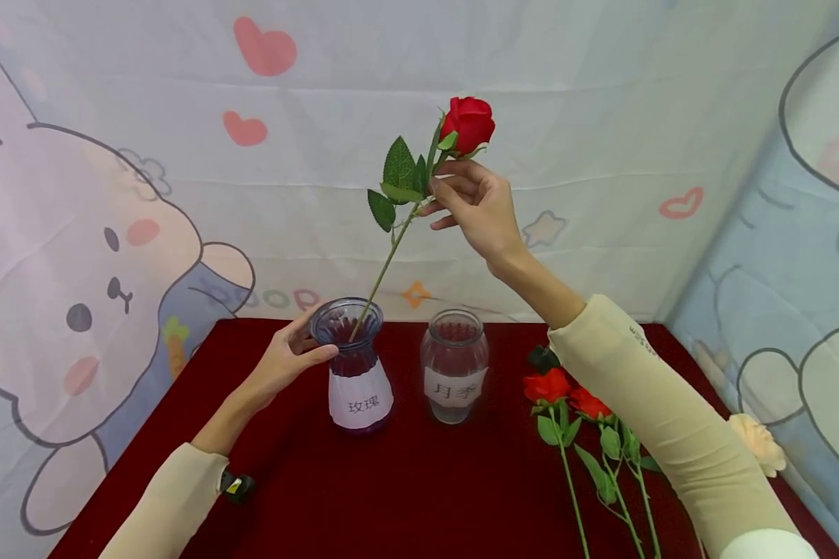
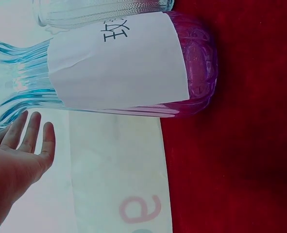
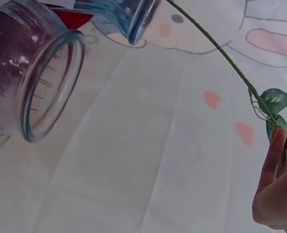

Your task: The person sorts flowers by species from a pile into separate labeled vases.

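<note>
My right hand [image 1: 485, 213] pinches a red rose [image 1: 468, 124] by its stem just below the bloom, in the head view. The stem slants down to the left, its lower end inside the mouth of a bluish-purple glass vase [image 1: 353, 353] with a white label [image 2: 119, 68]. Thumb in front and fingers behind, my left hand [image 1: 287, 353] holds this vase around its neck. From the left wrist, its fingers [image 2: 31, 133] look fairly straight beside the neck. In the right wrist view, green leaves [image 3: 275, 101] stand close to the right fingertips.
A clear glass jar [image 1: 454, 365], also labelled, stands right of the vase. Several orange-red flowers [image 1: 548, 386] with long stems lie at the right, partly under the right sleeve [image 1: 657, 419]. A pale flower [image 1: 758, 442] is beyond it. Printed cloth [image 1: 573, 101] hangs behind the dark red tabletop [image 1: 426, 489].
</note>
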Demonstrator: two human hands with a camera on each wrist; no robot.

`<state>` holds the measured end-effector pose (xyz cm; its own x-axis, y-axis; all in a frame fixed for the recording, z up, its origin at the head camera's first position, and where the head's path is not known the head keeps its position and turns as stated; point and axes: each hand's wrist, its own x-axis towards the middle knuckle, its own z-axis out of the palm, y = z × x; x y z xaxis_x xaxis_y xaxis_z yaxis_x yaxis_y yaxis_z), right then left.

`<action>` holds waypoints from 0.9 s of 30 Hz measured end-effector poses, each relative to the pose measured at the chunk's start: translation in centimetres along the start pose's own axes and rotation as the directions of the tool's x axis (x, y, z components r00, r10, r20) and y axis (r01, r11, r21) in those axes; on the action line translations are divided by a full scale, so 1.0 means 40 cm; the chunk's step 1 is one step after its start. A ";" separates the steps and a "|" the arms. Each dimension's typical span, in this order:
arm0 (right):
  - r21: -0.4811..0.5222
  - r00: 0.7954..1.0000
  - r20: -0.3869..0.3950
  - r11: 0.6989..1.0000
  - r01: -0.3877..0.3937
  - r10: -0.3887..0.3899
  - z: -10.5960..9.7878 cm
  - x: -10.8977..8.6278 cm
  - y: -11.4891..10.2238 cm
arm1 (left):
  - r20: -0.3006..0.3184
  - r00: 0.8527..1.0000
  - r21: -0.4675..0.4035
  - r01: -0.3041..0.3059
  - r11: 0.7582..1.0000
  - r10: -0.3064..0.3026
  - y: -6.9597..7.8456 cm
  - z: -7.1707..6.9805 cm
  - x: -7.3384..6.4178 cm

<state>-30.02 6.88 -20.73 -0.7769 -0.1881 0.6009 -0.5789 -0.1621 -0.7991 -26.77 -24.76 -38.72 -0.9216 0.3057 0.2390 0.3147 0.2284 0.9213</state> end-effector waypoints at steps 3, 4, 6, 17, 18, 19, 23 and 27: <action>-0.027 0.999 0.047 1.000 0.010 -0.009 0.014 -0.006 0.017 | 0.004 1.000 0.002 0.006 1.000 -0.006 -0.001 0.001 0.003; -0.038 0.998 0.062 0.999 0.011 -0.009 0.018 -0.008 0.022 | 0.005 1.000 0.003 0.009 1.000 -0.009 -0.001 0.001 0.004; -0.057 0.996 0.088 0.998 0.012 -0.007 0.027 -0.013 0.033 | 0.003 1.000 0.002 0.012 1.000 -0.012 -0.003 0.003 0.006; -0.121 0.975 0.220 0.993 -0.012 0.039 0.070 -0.050 0.108 | -0.005 1.000 -0.025 -0.013 1.000 0.013 -0.003 0.012 0.011; -0.126 0.972 0.232 0.992 -0.014 0.043 0.072 -0.055 0.115 | -0.006 1.000 -0.031 -0.015 0.999 0.015 -0.002 0.012 0.011; -0.132 0.969 0.243 0.991 -0.017 0.049 0.075 -0.060 0.120 | -0.006 1.000 -0.037 -0.016 0.999 0.015 -0.002 0.013 0.011; -0.158 0.956 0.288 0.987 -0.004 0.051 0.083 -0.077 0.142 | -0.006 1.000 -0.048 -0.014 0.999 0.014 -0.001 0.014 0.011; -0.179 0.942 0.333 0.984 0.020 0.041 0.093 -0.094 0.160 | -0.006 1.000 -0.043 -0.017 0.999 0.017 0.001 0.011 0.008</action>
<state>-29.89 2.96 -28.03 -0.6732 -0.5064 0.5388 -0.6295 0.0102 -0.7769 -26.95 -24.23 -38.73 -0.9175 0.3041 0.2566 0.3205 0.1828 0.9294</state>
